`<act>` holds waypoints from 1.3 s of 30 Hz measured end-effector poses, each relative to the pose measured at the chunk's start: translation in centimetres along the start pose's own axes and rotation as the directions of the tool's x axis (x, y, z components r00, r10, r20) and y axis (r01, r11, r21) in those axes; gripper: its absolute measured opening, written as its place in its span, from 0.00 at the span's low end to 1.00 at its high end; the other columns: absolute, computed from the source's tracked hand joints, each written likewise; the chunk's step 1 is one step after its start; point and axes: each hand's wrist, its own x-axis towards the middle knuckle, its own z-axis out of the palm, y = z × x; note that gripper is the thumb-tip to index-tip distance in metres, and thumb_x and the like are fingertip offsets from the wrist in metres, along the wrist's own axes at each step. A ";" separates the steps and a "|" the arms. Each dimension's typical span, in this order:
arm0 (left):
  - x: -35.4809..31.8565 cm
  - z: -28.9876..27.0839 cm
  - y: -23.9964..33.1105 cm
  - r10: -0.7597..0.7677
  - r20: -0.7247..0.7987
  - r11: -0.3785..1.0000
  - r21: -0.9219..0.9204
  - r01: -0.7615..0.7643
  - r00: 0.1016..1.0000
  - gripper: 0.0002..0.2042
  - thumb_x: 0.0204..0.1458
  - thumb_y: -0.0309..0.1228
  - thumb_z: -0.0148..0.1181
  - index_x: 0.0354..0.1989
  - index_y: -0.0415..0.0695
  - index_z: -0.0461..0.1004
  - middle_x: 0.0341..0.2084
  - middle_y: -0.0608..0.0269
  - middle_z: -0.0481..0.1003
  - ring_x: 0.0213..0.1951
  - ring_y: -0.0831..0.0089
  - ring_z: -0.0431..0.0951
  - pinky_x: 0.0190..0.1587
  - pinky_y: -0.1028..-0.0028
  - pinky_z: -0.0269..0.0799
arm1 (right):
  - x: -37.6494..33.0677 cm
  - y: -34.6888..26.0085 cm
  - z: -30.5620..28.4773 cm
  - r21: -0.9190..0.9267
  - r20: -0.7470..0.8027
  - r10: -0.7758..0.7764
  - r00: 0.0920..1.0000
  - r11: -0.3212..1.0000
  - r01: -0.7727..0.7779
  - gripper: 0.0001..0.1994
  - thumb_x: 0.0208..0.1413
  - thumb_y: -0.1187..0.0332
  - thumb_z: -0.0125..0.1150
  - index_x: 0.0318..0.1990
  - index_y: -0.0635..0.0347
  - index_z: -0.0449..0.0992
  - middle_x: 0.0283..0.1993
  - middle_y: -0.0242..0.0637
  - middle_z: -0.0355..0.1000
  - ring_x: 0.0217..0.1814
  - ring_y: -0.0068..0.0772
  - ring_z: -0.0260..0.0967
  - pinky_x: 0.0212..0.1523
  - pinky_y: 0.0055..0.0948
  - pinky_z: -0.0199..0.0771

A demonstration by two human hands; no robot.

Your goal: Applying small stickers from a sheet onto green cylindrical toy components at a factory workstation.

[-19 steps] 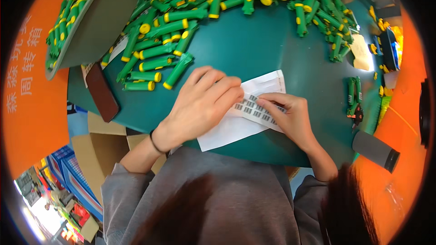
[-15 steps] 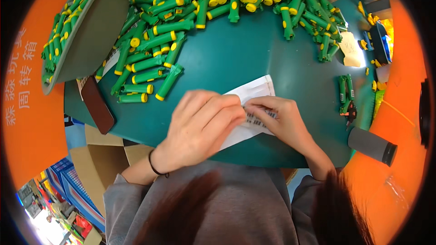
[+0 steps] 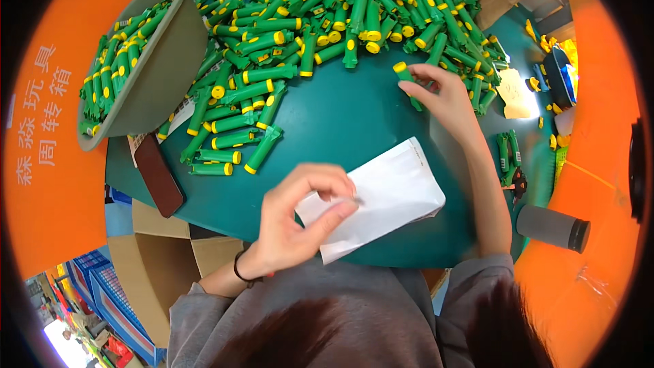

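Green and yellow plastic fills most of what we see from the head camera: a heap of green toy tubes with yellow caps [image 3: 354, 7] spreads across the teal table [image 3: 340, 123] from about eleven o'clock round to two o'clock, far too many for us to count.

Our left hand [image 3: 296, 221], at roughly six o'clock, has thumb and forefinger drawn together, pinching something small at the near edge of the one white paper sheet [image 3: 385, 197], which lies flat on the table near the picture's centre. We cannot tell what the pinched bit is.

Our right hand [image 3: 446, 99] reaches out toward one o'clock, its fingers curled loosely around a single green tube [image 3: 407, 82] at the heap's near edge, the yellow cap pointing toward us.

At nine to ten o'clock one grey-green bowl [image 3: 163, 61] leans on the table's edge, packed with more tubes. Below it lies one dark brown flat bar [image 3: 158, 176]. At four o'clock one grey cylinder with a black end [image 3: 552, 226] lies on its side, and a small bundle of green tubes [image 3: 507, 153] sits at three o'clock.
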 end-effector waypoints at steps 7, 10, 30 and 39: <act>3.0 1.8 -0.5 -0.199 0.055 0.878 -0.433 0.203 0.978 0.32 0.53 0.22 0.66 0.65 0.43 0.58 0.54 0.55 0.72 0.54 0.69 0.73 0.55 0.69 0.71 | -10.8 -1.6 4.0 0.751 -0.036 -0.366 0.930 0.604 0.267 0.18 0.57 0.70 0.64 0.52 0.67 0.72 0.58 0.42 0.62 0.51 0.30 0.67 0.50 0.28 0.69; 3.3 2.8 -0.7 -0.317 0.269 0.736 -0.535 0.415 0.909 0.31 0.55 0.20 0.64 0.65 0.44 0.56 0.51 0.52 0.74 0.51 0.69 0.77 0.54 0.71 0.74 | -12.2 -1.8 5.1 0.858 -0.079 -0.339 0.938 0.455 0.236 0.18 0.57 0.70 0.64 0.53 0.65 0.69 0.59 0.42 0.59 0.44 0.25 0.69 0.39 0.24 0.72; 5.8 1.6 0.9 0.017 0.203 0.982 0.180 -0.055 0.979 0.04 0.52 0.23 0.66 0.34 0.39 0.77 0.38 0.59 0.79 0.43 0.71 0.77 0.50 0.72 0.71 | -12.6 -1.4 5.8 0.786 -0.236 -0.258 0.937 0.516 0.340 0.20 0.52 0.89 0.62 0.54 0.71 0.74 0.58 0.46 0.68 0.59 0.37 0.71 0.58 0.35 0.79; 6.0 1.7 1.1 -0.041 0.229 0.965 0.261 -0.020 0.972 0.05 0.52 0.23 0.67 0.33 0.38 0.77 0.37 0.59 0.79 0.40 0.73 0.77 0.46 0.73 0.72 | -13.0 -1.7 5.6 0.732 -0.222 -0.248 0.943 0.596 0.329 0.21 0.49 0.89 0.64 0.53 0.72 0.74 0.58 0.48 0.68 0.60 0.38 0.69 0.60 0.36 0.76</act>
